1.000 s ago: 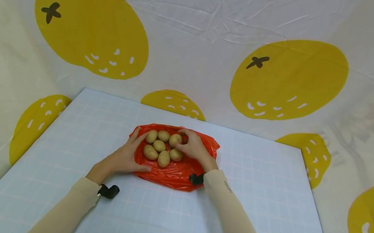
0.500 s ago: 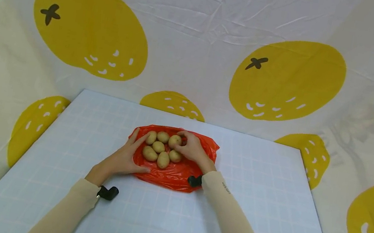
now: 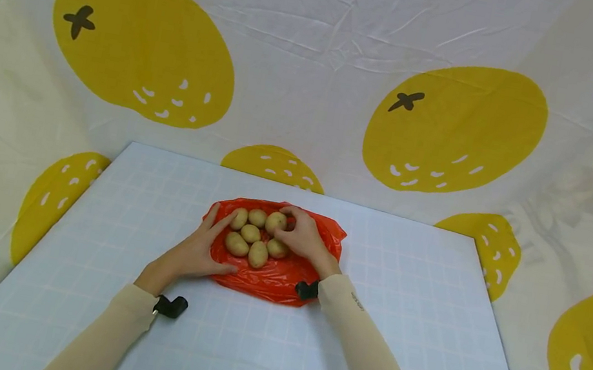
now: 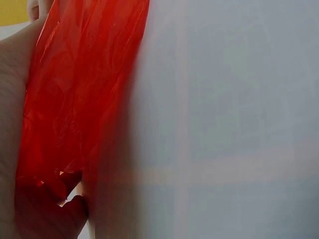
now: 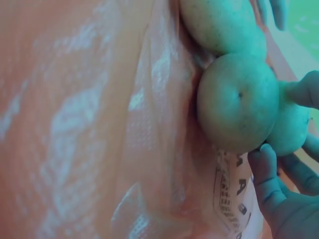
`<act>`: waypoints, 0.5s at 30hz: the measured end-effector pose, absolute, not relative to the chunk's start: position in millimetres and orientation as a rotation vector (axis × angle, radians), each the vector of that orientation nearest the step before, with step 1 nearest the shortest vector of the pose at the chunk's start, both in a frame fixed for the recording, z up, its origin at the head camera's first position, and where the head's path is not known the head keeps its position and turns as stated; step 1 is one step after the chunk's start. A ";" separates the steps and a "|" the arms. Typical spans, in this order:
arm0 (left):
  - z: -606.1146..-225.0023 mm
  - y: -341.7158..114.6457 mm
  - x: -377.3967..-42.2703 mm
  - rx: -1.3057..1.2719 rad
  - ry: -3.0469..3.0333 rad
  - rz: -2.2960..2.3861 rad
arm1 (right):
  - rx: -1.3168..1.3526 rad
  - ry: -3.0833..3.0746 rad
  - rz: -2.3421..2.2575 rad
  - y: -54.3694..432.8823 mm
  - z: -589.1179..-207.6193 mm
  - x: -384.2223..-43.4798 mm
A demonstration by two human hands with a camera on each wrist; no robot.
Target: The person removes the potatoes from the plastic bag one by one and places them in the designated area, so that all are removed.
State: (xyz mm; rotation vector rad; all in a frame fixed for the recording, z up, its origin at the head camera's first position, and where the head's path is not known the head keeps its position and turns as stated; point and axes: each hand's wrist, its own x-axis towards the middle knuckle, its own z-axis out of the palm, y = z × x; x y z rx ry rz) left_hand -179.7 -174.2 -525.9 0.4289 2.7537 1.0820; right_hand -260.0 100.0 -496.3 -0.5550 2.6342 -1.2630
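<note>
Several pale yellow potatoes (image 3: 258,255) lie grouped on a crumpled red plastic bag (image 3: 280,284) in the head view. With thumb and fingers, my right hand (image 3: 304,237) pinches the potato (image 3: 275,222) at the back right of the group. Another potato (image 5: 239,102) fills the middle of the right wrist view, beside those fingers. My left hand (image 3: 197,250) rests at the bag's left edge, fingers and thumb spread, fingertips beside the back left potato (image 3: 239,219). In the left wrist view a fold of the red bag (image 4: 79,84) hides most of the left hand.
The bag lies on a pale blue checked tabletop (image 3: 221,356). Behind and beside it hangs a white cloth (image 3: 310,102) printed with large yellow fruit. Each wrist wears a small black camera, such as the left camera (image 3: 171,306).
Both hands keep their places, the right one at the back right potato and the left one at the bag's left edge. The head view has shifted slightly.
</note>
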 end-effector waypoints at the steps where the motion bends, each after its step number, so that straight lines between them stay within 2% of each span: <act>1: -525.7 -174.5 -179.7 0.429 2.754 1.081 | -0.549 2.630 -1.278 99.4 -495.5 -259.4; 15: -525.9 -174.7 -180.8 0.426 2.750 1.069 | -0.445 2.608 -1.382 98.4 -479.9 -247.7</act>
